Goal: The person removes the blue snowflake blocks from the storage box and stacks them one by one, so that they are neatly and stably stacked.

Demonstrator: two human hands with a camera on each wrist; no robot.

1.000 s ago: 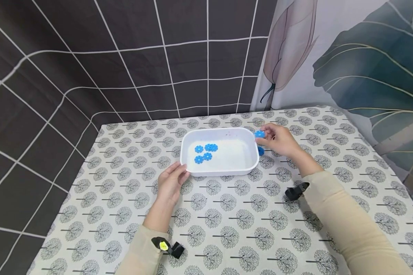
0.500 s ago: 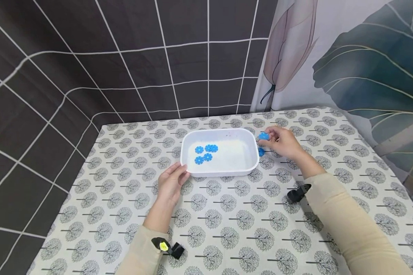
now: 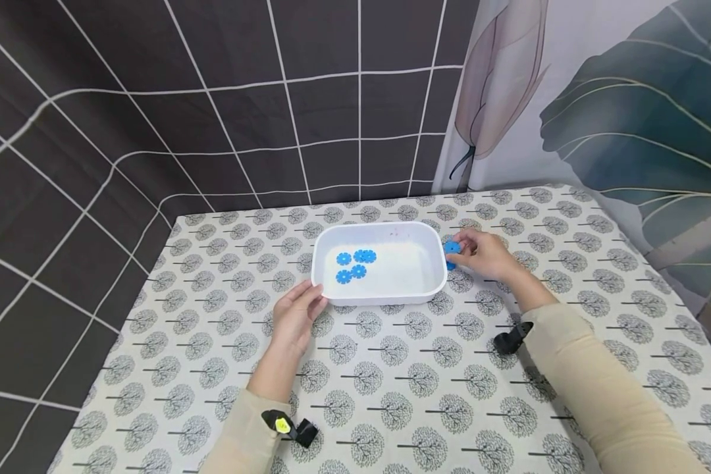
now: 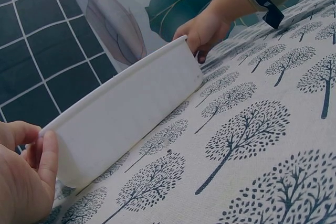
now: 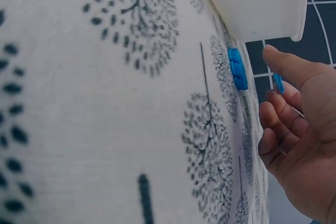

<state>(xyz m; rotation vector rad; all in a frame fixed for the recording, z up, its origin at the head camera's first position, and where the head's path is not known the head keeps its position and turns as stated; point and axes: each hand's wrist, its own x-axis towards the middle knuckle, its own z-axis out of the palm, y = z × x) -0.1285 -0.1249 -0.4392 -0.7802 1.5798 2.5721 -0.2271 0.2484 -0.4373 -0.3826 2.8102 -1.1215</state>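
A white rectangular plastic bin (image 3: 385, 299) stands on the table, with several blue notched snowflake discs (image 3: 343, 276) lying flat at the left of its floor. At the bin's near left corner, my left hand (image 3: 293, 317) pinches the rim between thumb and fingers, as the left wrist view also shows. My right hand (image 3: 484, 255) is just beyond the bin's right end and pinches one blue snowflake disc (image 3: 452, 247). Right below that disc sits a small stack of blue discs (image 5: 237, 69) on the cloth, partly hidden in the head view.
A cloth (image 3: 391, 382) printed with trees covers the table. Dark grid-patterned fabric (image 3: 308, 99) hangs behind and to the left, and a leaf-print curtain (image 3: 646, 118) at the right. Each sleeve carries a black wrist mount (image 3: 512, 338).
My right hand has moved the pinched disc away from the bin's right rim, then down and nearer to the stack beside it. My left hand stays on the corner.
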